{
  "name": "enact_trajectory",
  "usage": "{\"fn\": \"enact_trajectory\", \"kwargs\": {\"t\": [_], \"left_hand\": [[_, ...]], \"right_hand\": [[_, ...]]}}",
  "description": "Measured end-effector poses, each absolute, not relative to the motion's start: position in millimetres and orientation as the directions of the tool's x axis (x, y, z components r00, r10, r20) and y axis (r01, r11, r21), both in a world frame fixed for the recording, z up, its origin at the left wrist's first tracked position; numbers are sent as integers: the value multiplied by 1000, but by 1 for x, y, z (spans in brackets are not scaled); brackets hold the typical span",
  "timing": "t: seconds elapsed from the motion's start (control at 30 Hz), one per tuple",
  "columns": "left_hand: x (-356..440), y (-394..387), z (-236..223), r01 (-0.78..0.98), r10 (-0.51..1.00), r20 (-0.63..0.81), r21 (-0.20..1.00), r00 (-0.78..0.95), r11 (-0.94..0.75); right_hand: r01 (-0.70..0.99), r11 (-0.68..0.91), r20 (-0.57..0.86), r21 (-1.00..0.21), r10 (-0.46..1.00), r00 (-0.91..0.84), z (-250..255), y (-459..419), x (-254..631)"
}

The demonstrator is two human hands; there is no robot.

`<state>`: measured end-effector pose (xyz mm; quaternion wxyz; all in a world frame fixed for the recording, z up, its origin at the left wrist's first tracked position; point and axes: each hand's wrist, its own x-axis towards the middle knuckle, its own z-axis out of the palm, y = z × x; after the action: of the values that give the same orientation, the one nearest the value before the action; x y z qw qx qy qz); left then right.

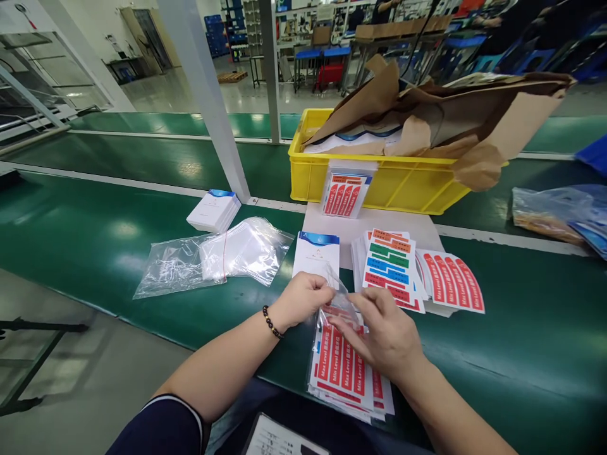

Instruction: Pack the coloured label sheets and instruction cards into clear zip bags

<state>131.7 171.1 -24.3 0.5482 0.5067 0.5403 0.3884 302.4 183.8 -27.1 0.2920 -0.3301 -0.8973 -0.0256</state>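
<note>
My left hand and my right hand meet at the near edge of a green table. Both pinch the open top of a clear plastic bag. The bag holds a red and white sticker sheet that lies on a small pile of the same sheets. A bead bracelet is on my left wrist. Just beyond my hands lies a white card with a blue top edge.
Stacks of coloured sticker sheets and red sticker sheets lie at right. Empty clear bags and a stack of white cards lie at left. A yellow crate with brown paper stands behind, beside a white post.
</note>
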Motion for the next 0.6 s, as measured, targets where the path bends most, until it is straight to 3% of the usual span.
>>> {"fn": "enact_trajectory", "kwargs": {"t": [0.1, 0.2, 0.27, 0.33, 0.47, 0.6], "left_hand": [[126, 172, -18, 53, 983, -138, 990, 124, 133], [123, 169, -12, 282, 961, 258, 919, 101, -276], [122, 167, -10, 436, 866, 405, 750, 293, -498], [121, 167, -10, 513, 812, 340, 643, 474, -568], [113, 169, -9, 594, 835, 175, 629, 521, -502], [107, 169, -7, 514, 819, 73, 746, 569, -424]], "right_hand": [[559, 811, 467, -173, 567, -678, -30, 182, 304], [438, 787, 359, -435, 598, -717, -27, 187, 311], [379, 737, 246, -560, 584, -773, -20, 192, 317], [399, 706, 116, -585, 560, -820, -11, 196, 323], [511, 682, -68, -524, 564, -823, 10, 195, 335], [523, 676, -8, -520, 608, -794, 26, 191, 327]]}}
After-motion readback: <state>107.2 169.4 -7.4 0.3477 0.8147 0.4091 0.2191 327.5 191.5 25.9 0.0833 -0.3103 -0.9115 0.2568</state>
